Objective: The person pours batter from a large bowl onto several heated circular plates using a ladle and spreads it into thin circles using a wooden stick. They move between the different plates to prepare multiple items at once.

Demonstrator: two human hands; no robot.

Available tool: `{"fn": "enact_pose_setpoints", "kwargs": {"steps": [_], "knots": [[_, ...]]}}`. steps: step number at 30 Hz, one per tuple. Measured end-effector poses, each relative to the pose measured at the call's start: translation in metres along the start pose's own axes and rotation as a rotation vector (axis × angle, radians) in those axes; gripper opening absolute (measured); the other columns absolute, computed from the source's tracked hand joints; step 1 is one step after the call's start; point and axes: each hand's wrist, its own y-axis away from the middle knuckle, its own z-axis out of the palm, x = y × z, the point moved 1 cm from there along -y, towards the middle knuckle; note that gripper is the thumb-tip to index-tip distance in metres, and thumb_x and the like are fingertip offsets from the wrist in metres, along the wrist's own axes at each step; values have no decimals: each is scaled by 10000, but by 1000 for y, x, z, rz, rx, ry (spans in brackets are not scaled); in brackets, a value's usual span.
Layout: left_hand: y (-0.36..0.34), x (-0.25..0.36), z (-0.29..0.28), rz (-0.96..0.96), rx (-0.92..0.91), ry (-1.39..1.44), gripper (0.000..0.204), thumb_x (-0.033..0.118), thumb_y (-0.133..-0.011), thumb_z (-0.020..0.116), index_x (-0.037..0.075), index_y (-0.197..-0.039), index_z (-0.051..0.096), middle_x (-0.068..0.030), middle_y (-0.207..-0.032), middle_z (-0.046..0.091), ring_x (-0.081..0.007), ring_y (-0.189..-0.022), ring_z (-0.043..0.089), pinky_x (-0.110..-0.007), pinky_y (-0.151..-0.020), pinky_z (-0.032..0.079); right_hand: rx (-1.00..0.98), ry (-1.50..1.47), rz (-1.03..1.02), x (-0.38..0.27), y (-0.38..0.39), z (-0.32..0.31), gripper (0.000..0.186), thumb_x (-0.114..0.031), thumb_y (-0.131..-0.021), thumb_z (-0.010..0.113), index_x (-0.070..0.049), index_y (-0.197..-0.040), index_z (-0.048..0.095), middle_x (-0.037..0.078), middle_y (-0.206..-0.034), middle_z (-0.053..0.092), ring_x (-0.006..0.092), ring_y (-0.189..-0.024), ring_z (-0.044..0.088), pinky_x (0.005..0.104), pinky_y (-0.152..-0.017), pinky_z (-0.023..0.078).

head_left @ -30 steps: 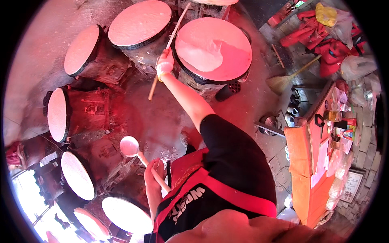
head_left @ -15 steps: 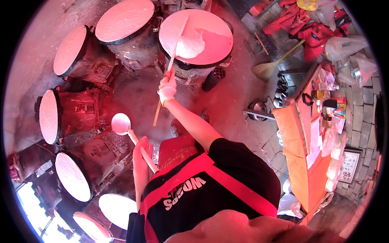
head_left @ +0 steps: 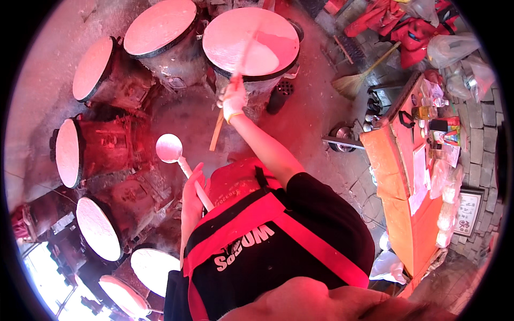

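A long flat wooden stick [head_left: 216,131] is held by my right hand [head_left: 233,100], which looks gloved with a light band at the wrist. The stick's far part, smeared by motion, crosses the round griddle [head_left: 225,35] at the top middle. Pale batter coats much of that griddle's top, and a smoother patch [head_left: 263,58] shows at its right. Lower down, closed around the handle of a ladle, is my left hand [head_left: 193,193]. The ladle's round, pale bowl [head_left: 169,148] points up and left, well apart from the griddles.
Several more round griddles on stoves, among them one griddle [head_left: 160,27] and another [head_left: 67,152], curve down my left side. On the right stands an orange-covered table [head_left: 393,192] loaded with bottles and bags. A broom [head_left: 353,84] and a pot [head_left: 342,140] lie nearer the middle.
My right hand has moved slightly up and right, and the stick has swung over the griddle. The heaped batter there has spread out flatter. My left hand still holds the ladle.
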Motion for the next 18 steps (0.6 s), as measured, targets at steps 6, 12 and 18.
{"fn": "enact_pose_setpoints", "kwargs": {"steps": [6, 12, 18], "knots": [[-9, 5, 22, 11, -10, -22, 487, 172, -813, 634, 133, -1285, 520, -12, -1335, 391, -126, -1286, 330, -294, -1069, 302, -306, 377, 93, 5, -7, -63, 390, -374, -976, 442, -322, -1361, 397, -43, -545, 354, 71, -381, 317, 243, -351, 278], [-25, -2, 39, -5, -25, -56, 494, 164, -810, 642, 145, -1289, 524, -9, -1331, 377, -124, -1293, 313, -286, -1044, 325, -264, 397, 129, -65, -38, -133, 249, -354, -976, 442, -269, -1206, 488, -15, -614, 422, 82, -386, 306, 251, -353, 261], [-22, -9, 86, -30, -51, -106, 483, 182, -818, 644, 148, -1287, 533, -22, -1353, 358, -139, -1333, 262, -286, -1057, 311, -192, 280, 75, -104, -57, -91, 343, -370, -975, 446, -233, -1289, 466, -14, -607, 415, 94, -396, 326, 265, -365, 294]]}}
